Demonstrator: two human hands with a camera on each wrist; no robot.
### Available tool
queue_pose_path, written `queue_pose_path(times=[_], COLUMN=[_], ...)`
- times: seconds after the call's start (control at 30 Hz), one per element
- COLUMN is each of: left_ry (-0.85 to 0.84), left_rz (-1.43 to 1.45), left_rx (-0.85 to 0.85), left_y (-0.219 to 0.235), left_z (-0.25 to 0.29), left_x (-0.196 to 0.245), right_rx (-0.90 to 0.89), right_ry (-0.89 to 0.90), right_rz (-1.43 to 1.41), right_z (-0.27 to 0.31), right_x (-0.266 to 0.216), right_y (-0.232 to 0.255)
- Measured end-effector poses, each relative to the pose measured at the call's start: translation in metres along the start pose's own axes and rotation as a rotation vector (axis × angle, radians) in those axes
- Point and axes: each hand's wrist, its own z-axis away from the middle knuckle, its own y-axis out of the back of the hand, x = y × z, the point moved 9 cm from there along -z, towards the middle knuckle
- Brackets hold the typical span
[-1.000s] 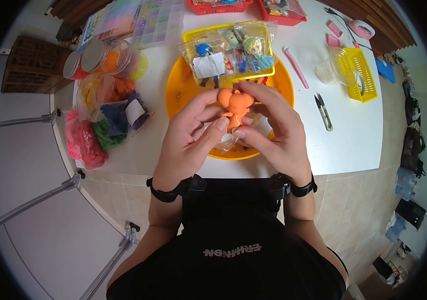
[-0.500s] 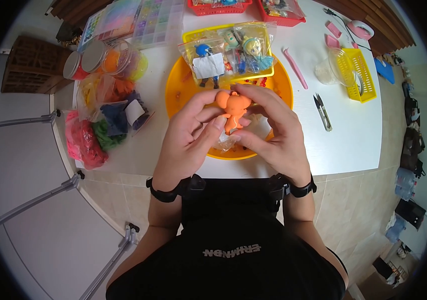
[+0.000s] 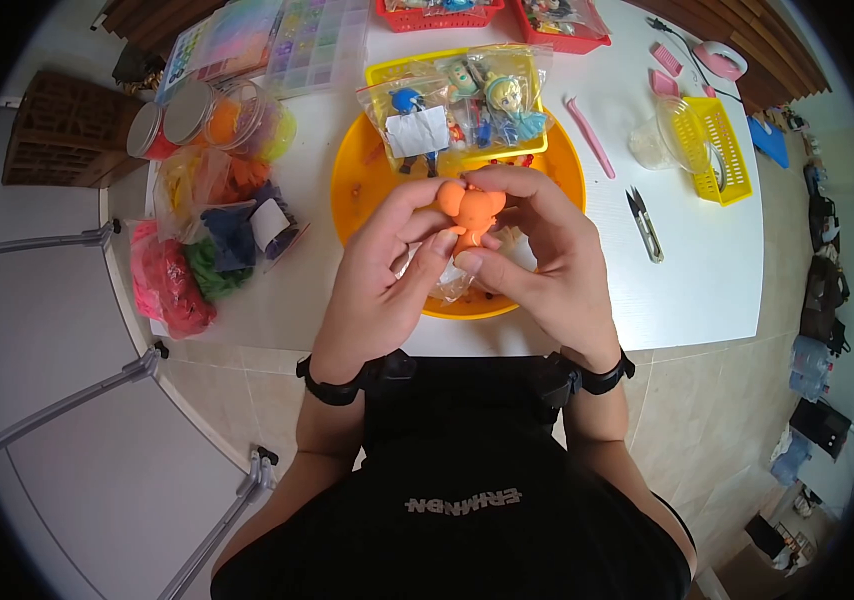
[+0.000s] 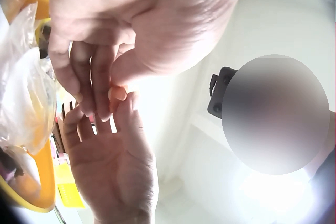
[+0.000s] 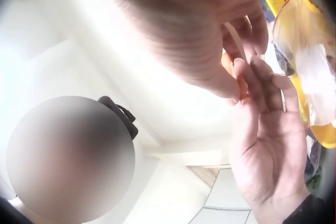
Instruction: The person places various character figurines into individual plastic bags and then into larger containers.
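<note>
Both hands hold a small orange figurine (image 3: 473,206) with big round ears, upright over the round yellow tray (image 3: 349,190). My left hand (image 3: 387,270) pinches its left side between thumb and fingers. From the other side my right hand (image 3: 562,275) grips it, thumb across the lower body and fingers behind. Only a bit of the orange figurine (image 4: 117,94) shows between the fingertips in the left wrist view; the hands hide most of it in the right wrist view. Beneath the hands, a clear plastic bag (image 3: 457,288) lies in the tray.
A yellow basket (image 3: 377,75) of bagged figures stands at the tray's back. Thread snips (image 3: 647,225), a pink tool (image 3: 591,137) and another yellow basket (image 3: 735,160) lie right. Lidded jars (image 3: 187,115) and bags of coloured material (image 3: 172,285) sit left.
The right thumb has shifted up and left onto the figurine's lower body, covering more of it. The figurine has turned slightly in the fingers, while both hands stay over the tray.
</note>
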Motion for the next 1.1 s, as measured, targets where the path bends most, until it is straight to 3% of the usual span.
queue_pose_path(times=[0.37,1.1], left_ry=[-0.061,-0.018], left_rz=[-0.09,-0.117], left_rx=[0.003,0.019], left_y=[0.003,0.006], left_z=[0.001,0.002], left_x=[-0.001,-0.001], right_rx=[0.037,-0.01], right_ry=[-0.119,-0.244], right_rz=[-0.269,-0.302], right_z=[0.002,0.006], right_x=[0.011,0.011], right_y=[-0.006,-0.003])
